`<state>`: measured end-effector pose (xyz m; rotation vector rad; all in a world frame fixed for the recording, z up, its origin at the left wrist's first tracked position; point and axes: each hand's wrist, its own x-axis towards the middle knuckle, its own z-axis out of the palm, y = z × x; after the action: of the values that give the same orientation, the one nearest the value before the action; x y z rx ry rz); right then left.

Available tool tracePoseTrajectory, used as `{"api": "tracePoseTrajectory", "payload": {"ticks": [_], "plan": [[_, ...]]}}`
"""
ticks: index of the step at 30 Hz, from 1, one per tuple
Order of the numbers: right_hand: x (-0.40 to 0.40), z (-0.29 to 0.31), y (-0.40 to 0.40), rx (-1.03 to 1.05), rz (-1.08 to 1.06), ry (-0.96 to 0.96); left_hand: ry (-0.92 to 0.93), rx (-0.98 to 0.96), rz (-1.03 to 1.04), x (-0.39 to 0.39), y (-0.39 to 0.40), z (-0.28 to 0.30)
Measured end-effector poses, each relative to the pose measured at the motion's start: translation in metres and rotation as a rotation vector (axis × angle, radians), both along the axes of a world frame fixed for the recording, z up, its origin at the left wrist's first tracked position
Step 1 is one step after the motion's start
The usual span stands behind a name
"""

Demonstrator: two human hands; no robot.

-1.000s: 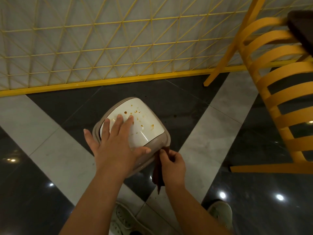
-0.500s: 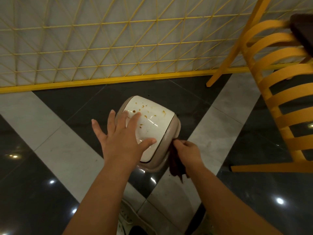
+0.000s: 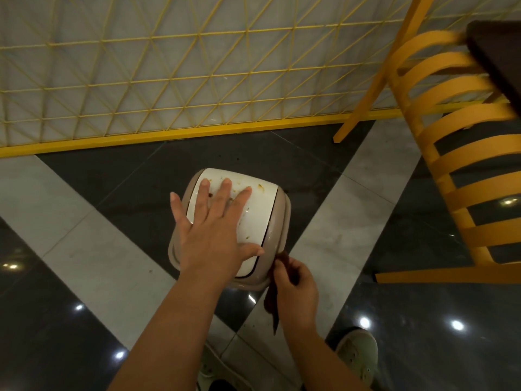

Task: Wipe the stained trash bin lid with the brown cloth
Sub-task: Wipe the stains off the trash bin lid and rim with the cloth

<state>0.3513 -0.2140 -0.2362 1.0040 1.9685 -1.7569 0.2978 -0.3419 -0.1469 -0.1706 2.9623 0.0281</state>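
A small trash bin [image 3: 277,221] with a beige body is seen from above, standing on a floor [image 3: 84,249] of dark and light grey tiles, on a dark tile just beside a light diagonal band. It is well apart from the yellow wire fence [image 3: 169,80] along the far edge of the floor and from the yellow slatted chair [image 3: 451,165] at the right.

The white lid [image 3: 253,210] is in place on the bin. Brown-orange stains [image 3: 260,188] are noted on its far part, near the far right corner, with a few smaller specks toward the right edge and one dark spot between the fingers.

The left hand [image 3: 210,235] is laid flat on the lid, palm down, fingers spread apart and pointing toward the fence, thumb stretched along the near part of the lid. Nothing is gripped by it.

The right hand [image 3: 294,289] is held at the near right corner of the bin, fingers curled tight around the brown cloth [image 3: 272,300]. The cloth's upper end is seen touching the bin's rim at that corner; its lower end hangs below the hand. The cloth is not on the stained area.

Two light-coloured shoes [image 3: 358,356] are seen at the bottom edge of the view.
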Motion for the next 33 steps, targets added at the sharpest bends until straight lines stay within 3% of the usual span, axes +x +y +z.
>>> {"api": "tracePoseTrajectory", "payload": {"ticks": [10,17,25,33], "plan": [[-0.049,0.003,0.007,0.069,0.038,0.041,-0.012,0.004,0.04,0.0,0.006,-0.002],[0.01,-0.002,0.0,0.029,0.018,0.0,-0.015,0.024,0.056,-0.001,0.006,-0.003],[-0.048,-0.001,0.009,0.073,0.057,0.056,-0.004,0.025,0.063,0.0,0.008,-0.006],[0.003,-0.002,0.018,0.052,0.113,0.012,-0.006,0.005,0.065,-0.002,0.008,-0.006]]}}
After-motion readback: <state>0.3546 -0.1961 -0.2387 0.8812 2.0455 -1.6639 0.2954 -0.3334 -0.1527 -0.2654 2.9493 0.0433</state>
